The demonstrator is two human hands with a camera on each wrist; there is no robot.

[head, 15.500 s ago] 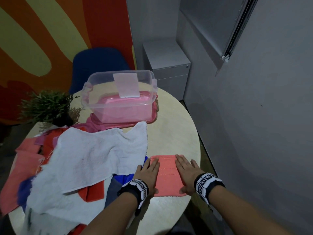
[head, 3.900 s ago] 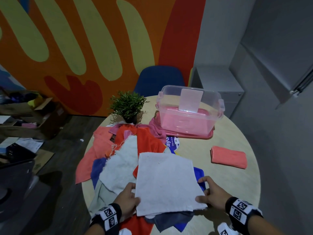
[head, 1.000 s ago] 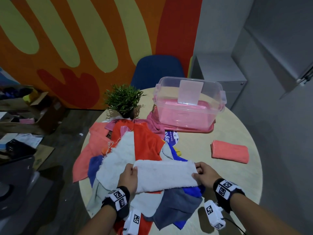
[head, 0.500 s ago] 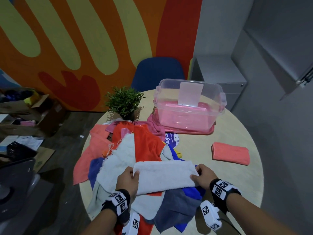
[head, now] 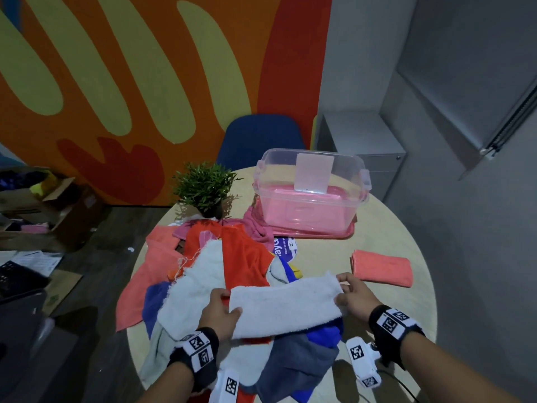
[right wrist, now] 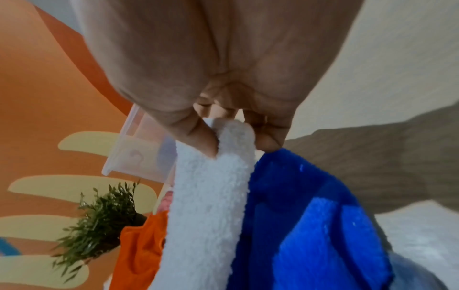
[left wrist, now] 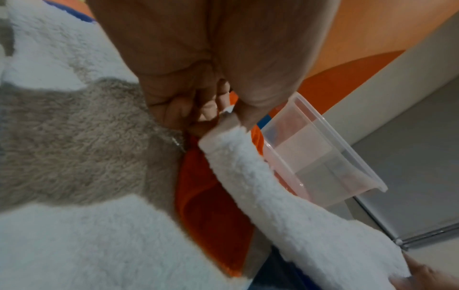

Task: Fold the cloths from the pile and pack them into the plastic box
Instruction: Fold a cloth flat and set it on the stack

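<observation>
A white cloth (head: 286,308), folded into a long band, stretches between my two hands above the pile (head: 220,274). My left hand (head: 222,312) pinches its left end, seen close up with the white cloth (left wrist: 261,196) running away from the fingers. My right hand (head: 350,295) pinches the right end of the white cloth (right wrist: 211,196). The clear plastic box (head: 312,193) stands open on its pink lid at the far side of the round table (head: 386,228). A folded coral cloth (head: 382,267) lies to the right of the pile.
A small potted plant (head: 205,189) stands left of the box. Behind the table are a blue chair (head: 258,138) and a grey cabinet (head: 366,152). Cardboard boxes (head: 43,210) sit on the floor at the left. The pile holds orange, blue, grey and white cloths.
Over the last second the folded white band has been lifted slightly and tilted, its right end higher. Both hands keep their hold on the ends.
</observation>
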